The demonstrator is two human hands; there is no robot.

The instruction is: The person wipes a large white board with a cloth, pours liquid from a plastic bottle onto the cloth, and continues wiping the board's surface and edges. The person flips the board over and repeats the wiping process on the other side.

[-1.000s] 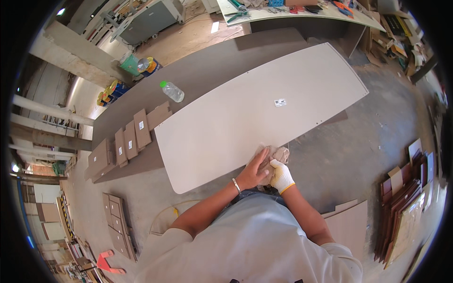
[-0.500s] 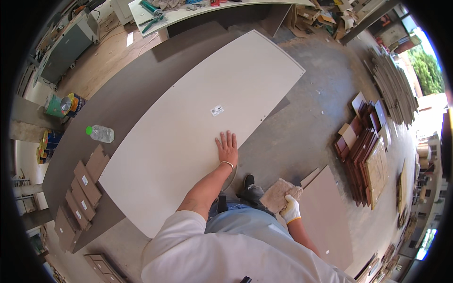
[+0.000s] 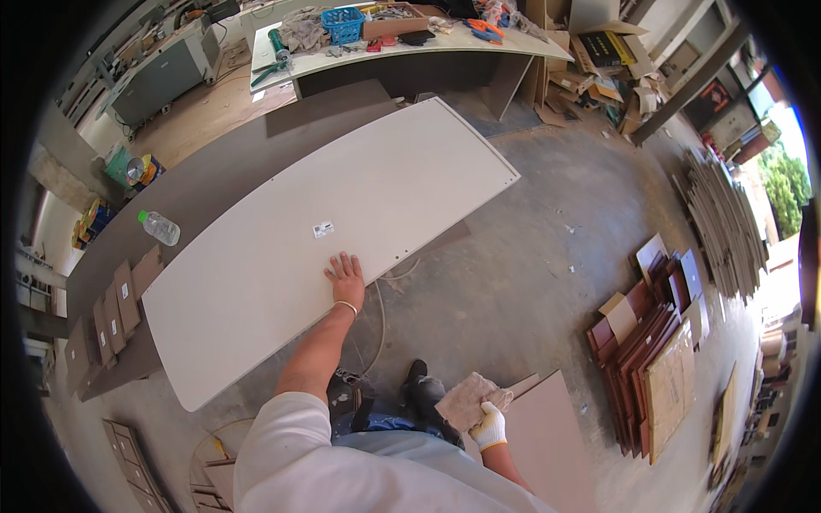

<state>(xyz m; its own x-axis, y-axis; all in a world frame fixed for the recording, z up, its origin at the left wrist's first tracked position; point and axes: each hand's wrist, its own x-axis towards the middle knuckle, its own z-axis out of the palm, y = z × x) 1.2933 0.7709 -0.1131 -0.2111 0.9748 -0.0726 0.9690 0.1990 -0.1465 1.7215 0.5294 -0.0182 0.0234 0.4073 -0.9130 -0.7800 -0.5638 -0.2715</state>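
A long white panel (image 3: 256,282), with one bowed edge and a small printed label (image 3: 322,229), lies over a larger dark board. My bare left hand (image 3: 346,278) rests flat on it by its near edge, fingers spread, a bracelet at the wrist. In a white knitted glove, my right hand (image 3: 490,427) grips a brownish-pink rag (image 3: 469,402) close to my body, away from the panel. The ends of the right fingers are partly hidden by the rag.
A clear bottle (image 3: 160,228) with a green cap and several brown boards (image 3: 115,312) lie on the dark board (image 3: 197,184). Ahead stands a cluttered workbench (image 3: 505,47). Reddish-brown panels (image 3: 629,368) are stacked at right; a flat board (image 3: 547,445) is beside my right hand. A hose (image 3: 380,333) crosses the floor.
My view has shifted up and to the right, showing more of the workbench. The left hand stays flat on the panel, and the right still holds the rag.
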